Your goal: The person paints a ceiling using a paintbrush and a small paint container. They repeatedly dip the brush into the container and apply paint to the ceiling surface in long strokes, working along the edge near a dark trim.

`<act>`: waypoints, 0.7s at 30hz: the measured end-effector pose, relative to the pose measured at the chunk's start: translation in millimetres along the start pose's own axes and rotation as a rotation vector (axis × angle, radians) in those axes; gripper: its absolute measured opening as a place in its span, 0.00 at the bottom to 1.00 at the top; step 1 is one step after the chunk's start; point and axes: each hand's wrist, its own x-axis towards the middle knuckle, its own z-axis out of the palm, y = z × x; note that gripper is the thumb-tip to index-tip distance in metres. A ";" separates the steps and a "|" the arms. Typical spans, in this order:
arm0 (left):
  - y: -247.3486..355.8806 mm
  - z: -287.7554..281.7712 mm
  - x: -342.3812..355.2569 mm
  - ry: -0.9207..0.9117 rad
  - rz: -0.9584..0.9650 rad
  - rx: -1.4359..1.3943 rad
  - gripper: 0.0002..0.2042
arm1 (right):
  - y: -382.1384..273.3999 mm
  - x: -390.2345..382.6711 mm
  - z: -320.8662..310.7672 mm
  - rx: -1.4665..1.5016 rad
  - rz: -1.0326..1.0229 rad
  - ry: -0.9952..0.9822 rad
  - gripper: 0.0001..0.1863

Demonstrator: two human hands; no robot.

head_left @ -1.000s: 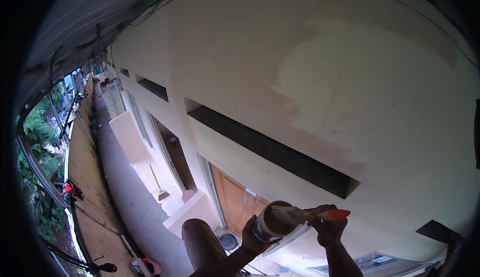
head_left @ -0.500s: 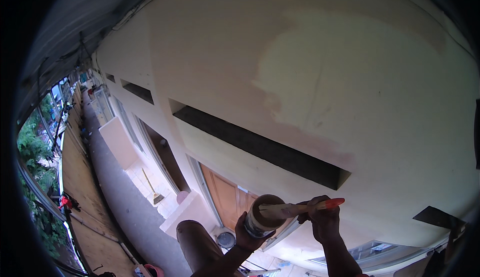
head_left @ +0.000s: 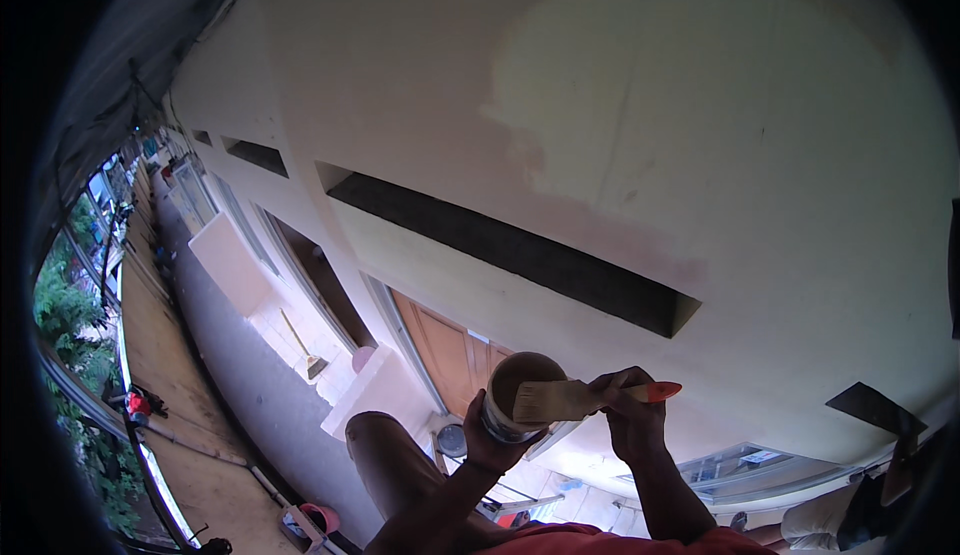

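My left hand (head_left: 486,445) is wrapped around a round paint container (head_left: 497,423), held upright below the long slot in the wall. In my right hand (head_left: 636,420) is a flat, wide paintbrush (head_left: 560,401) with a red-tipped handle. The brush lies level, its pale bristles over the container's open mouth, near or against the rim on the right. What is deep inside the container is too dark to make out. My bent knee (head_left: 385,445) shows beside my left forearm. Ahead is a wall (head_left: 420,105) with an uneven lighter patch (head_left: 640,75).
Recessed slots (head_left: 510,245) cut into the wall. Far below are a wooden door (head_left: 440,340), a broom (head_left: 300,347), a dark bucket (head_left: 452,442) and a grey walkway (head_left: 240,355). A ladder-like metal frame (head_left: 520,503) shows beneath me. Another person (head_left: 840,515) is at the lower right.
The brush has drawn back out of the container, so its bristles now show over the rim. Both hands and the container sit slightly higher in view, which has shifted.
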 end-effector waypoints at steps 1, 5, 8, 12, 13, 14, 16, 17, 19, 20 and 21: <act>-1.5 -3.3 0.7 -0.041 0.048 0.115 0.42 | 1.6 -1.5 -0.3 0.009 0.012 0.005 0.08; -0.5 -11.3 5.0 -0.025 0.097 0.333 0.36 | 14.4 5.4 -19.4 0.053 0.084 -0.019 0.09; -2.0 -21.3 10.6 -0.090 -0.006 -0.004 0.33 | 19.2 -5.1 -10.9 0.203 0.141 0.069 0.07; -14.6 -46.5 6.5 -0.019 -0.050 -0.073 0.33 | 26.5 -15.4 -26.7 0.197 0.215 0.004 0.11; -14.1 -52.5 10.5 0.056 -0.104 -0.131 0.36 | 26.9 -14.8 -26.8 0.231 0.235 0.000 0.12; -15.2 -57.9 11.3 0.027 -0.144 -0.285 0.36 | 27.9 -15.9 -25.6 0.263 0.253 -0.004 0.12; -16.6 -60.7 7.8 -0.064 -0.068 -0.153 0.36 | 30.5 -21.0 -23.6 0.354 0.296 0.019 0.12; -15.9 -52.6 8.0 -0.142 0.046 0.136 0.35 | 31.6 -20.0 -24.9 0.412 0.306 0.042 0.12; -15.9 -42.8 2.2 -0.185 0.167 0.435 0.35 | 36.8 -20.2 -29.5 0.569 0.326 0.072 0.12; -15.1 -30.3 3.1 -0.109 0.133 0.356 0.35 | 38.8 -17.8 -35.6 0.601 0.327 0.019 0.11; -14.5 -18.3 4.0 -0.022 0.108 0.270 0.35 | 29.1 -12.9 -31.0 0.703 0.372 -0.010 0.09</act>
